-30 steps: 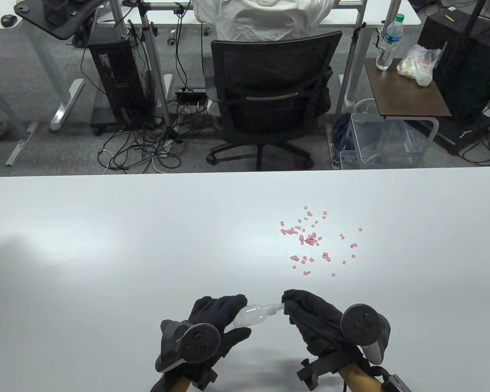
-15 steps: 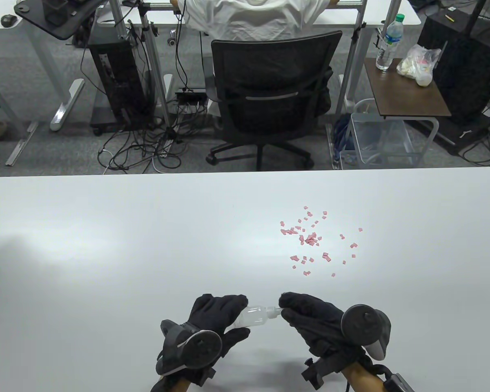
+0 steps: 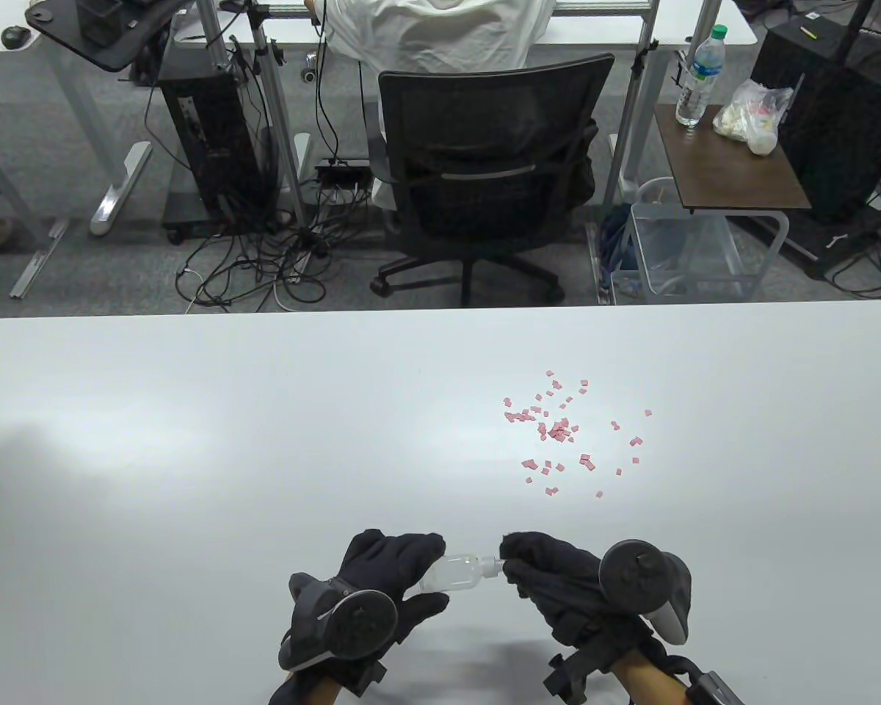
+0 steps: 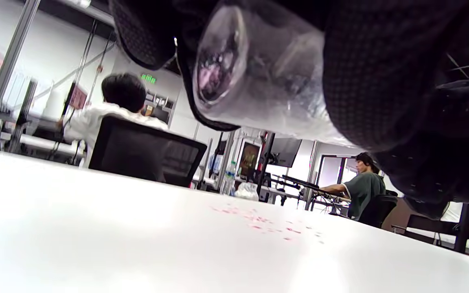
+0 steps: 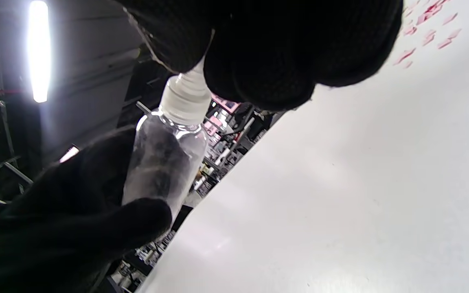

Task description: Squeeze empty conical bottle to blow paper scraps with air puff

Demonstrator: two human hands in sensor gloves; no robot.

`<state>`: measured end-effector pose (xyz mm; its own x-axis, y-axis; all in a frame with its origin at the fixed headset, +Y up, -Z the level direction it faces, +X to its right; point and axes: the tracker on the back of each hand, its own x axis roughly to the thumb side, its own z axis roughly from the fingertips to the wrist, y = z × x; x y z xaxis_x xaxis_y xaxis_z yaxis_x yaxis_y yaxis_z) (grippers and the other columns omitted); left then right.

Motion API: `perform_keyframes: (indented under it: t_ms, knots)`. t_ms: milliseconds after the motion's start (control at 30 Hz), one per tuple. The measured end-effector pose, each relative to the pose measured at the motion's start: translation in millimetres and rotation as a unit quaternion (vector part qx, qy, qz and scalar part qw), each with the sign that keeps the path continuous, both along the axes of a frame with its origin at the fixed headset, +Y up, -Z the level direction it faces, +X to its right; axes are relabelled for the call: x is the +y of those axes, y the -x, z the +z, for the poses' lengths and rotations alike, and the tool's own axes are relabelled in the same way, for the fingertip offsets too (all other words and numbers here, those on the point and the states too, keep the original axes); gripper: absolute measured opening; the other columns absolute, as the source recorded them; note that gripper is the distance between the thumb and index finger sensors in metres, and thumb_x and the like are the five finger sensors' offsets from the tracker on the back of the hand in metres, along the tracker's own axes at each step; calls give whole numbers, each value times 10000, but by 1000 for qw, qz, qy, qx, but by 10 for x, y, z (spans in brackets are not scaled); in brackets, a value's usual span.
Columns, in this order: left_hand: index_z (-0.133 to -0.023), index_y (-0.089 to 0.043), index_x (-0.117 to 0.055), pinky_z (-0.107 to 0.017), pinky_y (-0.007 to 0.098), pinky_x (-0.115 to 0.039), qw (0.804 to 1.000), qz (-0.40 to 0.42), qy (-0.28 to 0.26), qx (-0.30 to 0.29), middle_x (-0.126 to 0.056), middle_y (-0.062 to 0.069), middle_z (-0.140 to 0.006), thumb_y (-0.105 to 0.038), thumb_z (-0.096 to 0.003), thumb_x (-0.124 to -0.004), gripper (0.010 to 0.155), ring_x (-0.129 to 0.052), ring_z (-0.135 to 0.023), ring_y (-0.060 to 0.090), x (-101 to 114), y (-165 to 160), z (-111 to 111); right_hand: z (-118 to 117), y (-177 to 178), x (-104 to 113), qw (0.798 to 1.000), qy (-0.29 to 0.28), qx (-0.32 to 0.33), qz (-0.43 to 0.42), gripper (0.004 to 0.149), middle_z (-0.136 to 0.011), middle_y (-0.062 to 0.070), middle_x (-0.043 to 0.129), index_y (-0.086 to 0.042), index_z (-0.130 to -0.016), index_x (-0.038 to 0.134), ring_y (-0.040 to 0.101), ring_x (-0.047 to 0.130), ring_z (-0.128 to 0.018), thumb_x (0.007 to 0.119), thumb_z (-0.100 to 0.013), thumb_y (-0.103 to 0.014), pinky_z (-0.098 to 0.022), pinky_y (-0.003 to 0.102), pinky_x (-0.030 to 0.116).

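Two gloved hands hold one clear bottle low over the white table, at its near edge. The left hand grips the bottle's body, fingers wrapped around it; the left wrist view shows the clear base ringed by glove fabric and lifted off the table. The right hand pinches the white cap at the bottle's nozzle end, its fingertips closed over the tip, so the nozzle itself is hidden.

Change over the last second: the bottle has tipped slightly, its cap end sitting a little lower and nearer the right hand, and the right hand's fingers have curled more tightly over the cap, with the tracker on that hand shifted a little toward the bottle. The left hand keeps the same grip in nearly the same place.

The pink paper scraps lie scattered well beyond the bottle, on the far side and toward the right hand's side of it; their pattern is unchanged, so no puff has reached them.

Reading: the step in hand appears to be uncapping or freeing the nozzle, a preliminary to squeezing. The bottle points roughly sideways rather than at the scraps, so it probably needs re-aiming and bringing closer before any puff can shift them.
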<state>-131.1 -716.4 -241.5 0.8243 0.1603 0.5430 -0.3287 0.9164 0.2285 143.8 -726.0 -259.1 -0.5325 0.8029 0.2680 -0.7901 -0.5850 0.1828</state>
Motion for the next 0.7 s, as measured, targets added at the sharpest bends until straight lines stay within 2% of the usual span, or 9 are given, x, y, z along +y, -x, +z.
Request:
perform_keyframes:
  t_ms: [33,100,233,300,433,500,567,633,700]
  knots:
    - [-1039,-254,-733,-800,523,-604,999,-26,-30,1,-868,15,-1021,-467,-389,-1018,741,-961,-897,234,10,-29,26,2,14,-6,1000,7,-2,10,438,-695,188,959,-7,-902,821,258,1005,-514,773,-563,-280,-432,506,879]
    - [-1040,-264,-729,-799,518,-609,998,-53,-47,2,-865,5,-1026,-475,-388,-1014,742,-961,-904,223,21,-68,42,-1,15,-13,1000,11,0,27,421,-685,183,960,-19,-888,828,263,1003,-507,741,-578,-289,-428,509,875]
    - [-1050,-253,-725,-796,521,-612,1000,-22,23,1,-867,19,-1024,-497,-405,-990,739,-969,-890,234,-16,-50,-16,-5,-39,-16,1000,-4,11,-4,469,-759,199,946,-30,-942,806,284,997,-563,825,-554,-294,-468,518,864]
    - [-1052,-240,-730,-790,525,-616,999,-3,35,-2,-871,52,-1021,-499,-411,-986,737,-971,-884,251,-38,-38,-28,-1,-39,0,1000,-19,4,-7,459,-757,199,952,-34,-939,814,276,1005,-560,838,-544,-268,-466,513,873]
    - [-1047,-228,-736,-784,534,-627,999,-39,-13,3,-874,55,-1019,-477,-406,-1000,736,-973,-892,258,-36,-84,20,13,11,10,1000,-13,-2,9,449,-720,203,965,-10,-917,822,275,1017,-541,825,-538,-251,-446,514,889]
    - [-1042,-235,-736,-784,537,-622,995,-58,-77,12,-864,40,-1025,-450,-400,-1014,732,-958,-905,260,-25,-127,72,37,47,16,1000,-5,-22,13,450,-704,210,967,10,-913,823,271,1021,-527,807,-536,-236,-432,514,898]
    - [-1038,-240,-732,-783,538,-620,991,-72,-112,22,-858,30,-1030,-434,-399,-1022,728,-948,-919,260,-4,-150,103,42,59,23,1000,8,-24,5,450,-690,213,969,23,-911,822,264,1022,-512,794,-537,-226,-421,510,903]
    - [-1044,-234,-728,-783,538,-619,991,-70,-109,23,-856,50,-1029,-448,-405,-1015,732,-950,-915,261,21,-154,113,36,26,32,999,8,-25,-20,444,-686,214,971,19,-909,825,265,1021,-506,795,-541,-227,-418,509,900]
    - [-1040,-232,-738,-781,532,-628,994,-60,-84,21,-871,46,-1018,-468,-404,-1006,729,-967,-894,260,47,-138,96,36,-9,43,999,-28,-13,-20,434,-708,208,973,-11,-911,835,275,1025,-527,819,-544,-244,-439,513,891]
